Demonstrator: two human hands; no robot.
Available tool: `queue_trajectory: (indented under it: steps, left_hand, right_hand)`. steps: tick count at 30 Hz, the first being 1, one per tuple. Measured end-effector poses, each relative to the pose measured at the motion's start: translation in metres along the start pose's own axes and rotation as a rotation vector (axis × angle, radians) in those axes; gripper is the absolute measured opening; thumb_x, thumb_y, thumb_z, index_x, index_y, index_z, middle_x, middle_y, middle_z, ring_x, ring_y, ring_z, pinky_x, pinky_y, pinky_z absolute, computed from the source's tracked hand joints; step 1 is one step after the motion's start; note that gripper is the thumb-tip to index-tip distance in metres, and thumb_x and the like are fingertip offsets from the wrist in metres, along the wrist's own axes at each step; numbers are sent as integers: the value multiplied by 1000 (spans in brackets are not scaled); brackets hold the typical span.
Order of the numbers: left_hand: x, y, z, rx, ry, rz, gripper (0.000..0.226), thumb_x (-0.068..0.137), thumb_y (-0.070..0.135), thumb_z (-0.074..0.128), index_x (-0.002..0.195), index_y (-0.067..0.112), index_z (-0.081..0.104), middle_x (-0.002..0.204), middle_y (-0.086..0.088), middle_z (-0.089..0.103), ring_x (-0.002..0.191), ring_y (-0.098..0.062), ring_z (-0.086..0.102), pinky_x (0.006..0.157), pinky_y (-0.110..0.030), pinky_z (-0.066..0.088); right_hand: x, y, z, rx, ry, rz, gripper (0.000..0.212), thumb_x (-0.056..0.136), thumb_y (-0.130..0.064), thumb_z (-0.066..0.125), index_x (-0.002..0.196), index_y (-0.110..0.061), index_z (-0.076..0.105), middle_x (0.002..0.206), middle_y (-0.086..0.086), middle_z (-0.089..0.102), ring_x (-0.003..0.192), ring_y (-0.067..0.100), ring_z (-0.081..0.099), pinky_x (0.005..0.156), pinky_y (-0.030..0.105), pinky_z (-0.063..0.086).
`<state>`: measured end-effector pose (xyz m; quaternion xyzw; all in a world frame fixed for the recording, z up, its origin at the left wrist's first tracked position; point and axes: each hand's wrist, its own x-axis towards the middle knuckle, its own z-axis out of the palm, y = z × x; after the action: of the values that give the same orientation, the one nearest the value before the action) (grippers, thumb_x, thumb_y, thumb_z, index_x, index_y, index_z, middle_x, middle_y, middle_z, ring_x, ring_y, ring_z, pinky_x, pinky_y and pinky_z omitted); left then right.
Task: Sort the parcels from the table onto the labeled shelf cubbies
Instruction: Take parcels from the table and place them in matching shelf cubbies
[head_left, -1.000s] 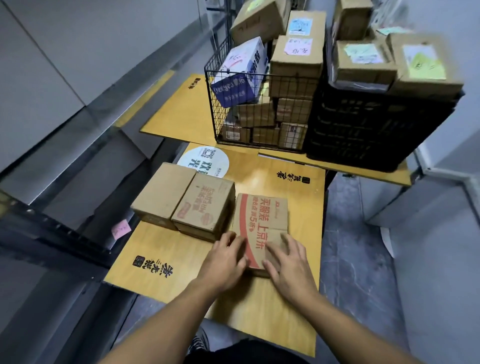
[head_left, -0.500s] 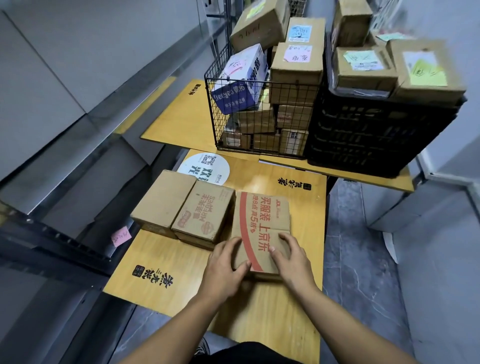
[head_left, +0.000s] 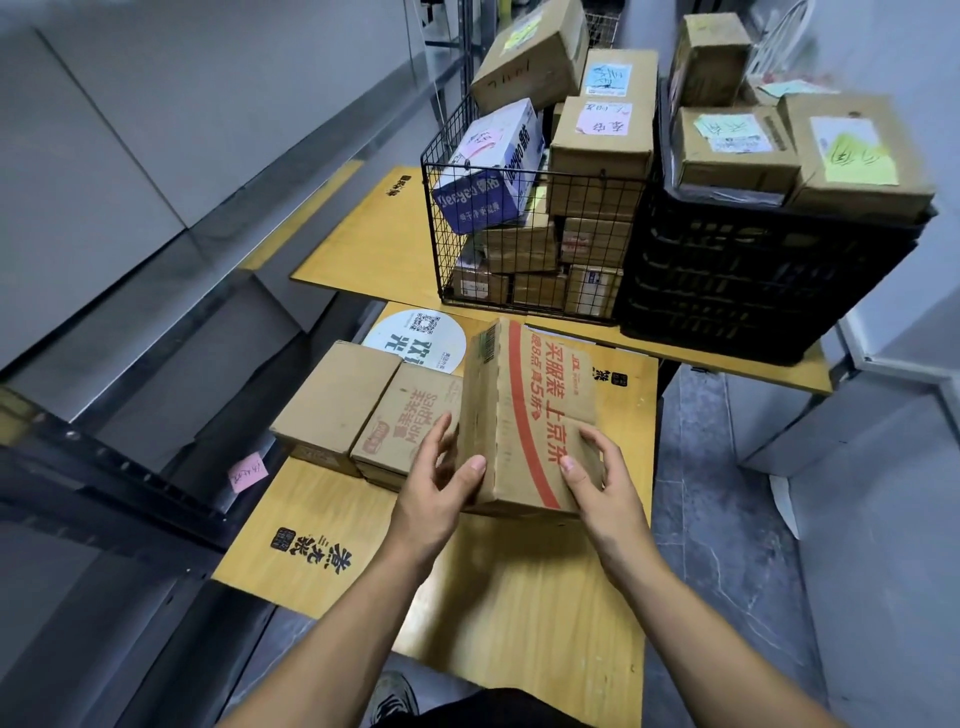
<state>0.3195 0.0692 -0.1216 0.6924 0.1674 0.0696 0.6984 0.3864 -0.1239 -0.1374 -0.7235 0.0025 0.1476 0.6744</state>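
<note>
1. Head view: the left hand (head_left: 441, 486) and the right hand (head_left: 597, 483) both hold a brown cardboard box with a red stripe and red words (head_left: 524, 410). Thumbs lie on top, fingers curl round its sides.
2. The box is over the middle of the yellow wooden table (head_left: 519, 613), its far end tipped up. I cannot tell if its near edge touches the table.
3. Just left of it sit a plain brown box (head_left: 337, 400) and a brown box with red print (head_left: 410, 421), touching each other.
4. Further back stand a black wire basket (head_left: 540, 173) and a black plastic crate (head_left: 753, 280), both full of parcels.
5. The grey metal shelf (head_left: 156, 332) runs along the left, with a small pink note (head_left: 248, 472) on its edge.
6. The step looks like picking up this one box; many parcels wait.
7. Next, it likely needs its label read, then a carry left to the matching cubby, held firmly so it does not slip.
</note>
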Motion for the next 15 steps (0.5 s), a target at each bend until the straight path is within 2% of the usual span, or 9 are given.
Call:
queue_trajectory:
  steps: [3, 5, 8, 10, 12, 13, 15]
  left_hand:
    - [-2, 3, 2, -143, -64, -36, 83, 77, 50, 72, 147, 40, 29, 145, 0, 48, 131, -21, 50, 108, -50, 40]
    - [-4, 7, 3, -106, -39, 8, 81, 76, 49, 73, 145, 41, 33, 135, 6, 57, 124, -19, 56, 104, -51, 44]
    - [-7, 9, 3, 42, -4, 73, 69, 75, 52, 73, 134, 56, 37, 126, 16, 61, 117, -8, 59, 99, -44, 50]
    - [-9, 11, 5, 107, 11, 89, 69, 76, 53, 72, 134, 57, 36, 127, 19, 59, 118, -5, 58, 100, -43, 49]
    - [-11, 12, 9, 150, 22, 113, 74, 76, 51, 71, 141, 50, 34, 133, 19, 56, 122, -4, 54, 103, -42, 47]
    - [-12, 12, 10, 158, 15, 127, 75, 78, 50, 70, 143, 47, 33, 135, 18, 54, 124, -4, 53, 104, -41, 46]
    - [-12, 13, 10, 164, -33, 151, 72, 82, 43, 69, 146, 42, 34, 137, 16, 55, 126, -5, 52, 104, -41, 46]
  right_hand:
    - [-1, -5, 5, -12, -91, 11, 33, 100, -37, 58, 129, -51, 52, 135, -14, 56, 115, 9, 64, 93, 40, 58]
    - [-2, -7, 8, -142, -119, 5, 35, 102, -37, 54, 135, -49, 51, 138, -10, 54, 122, 13, 59, 100, 41, 54]
    - [-4, -16, 12, -327, -107, -19, 40, 103, -42, 49, 143, -39, 51, 136, -5, 50, 129, 13, 49, 106, 30, 43]
    - [-7, -28, 16, -180, -179, -15, 41, 100, -48, 51, 140, -42, 53, 136, -9, 56, 123, 7, 56, 98, 27, 48]
    - [-10, -38, 22, -8, -259, 11, 50, 91, -54, 57, 139, -43, 48, 132, -10, 63, 111, 4, 66, 84, 29, 58]
    - [-11, -41, 25, 3, -256, -1, 55, 88, -55, 60, 139, -43, 46, 129, -9, 64, 109, 5, 67, 83, 32, 60]
    - [-12, -44, 26, -24, -192, -43, 57, 87, -50, 68, 138, -43, 43, 126, -6, 65, 109, 10, 68, 88, 40, 60]
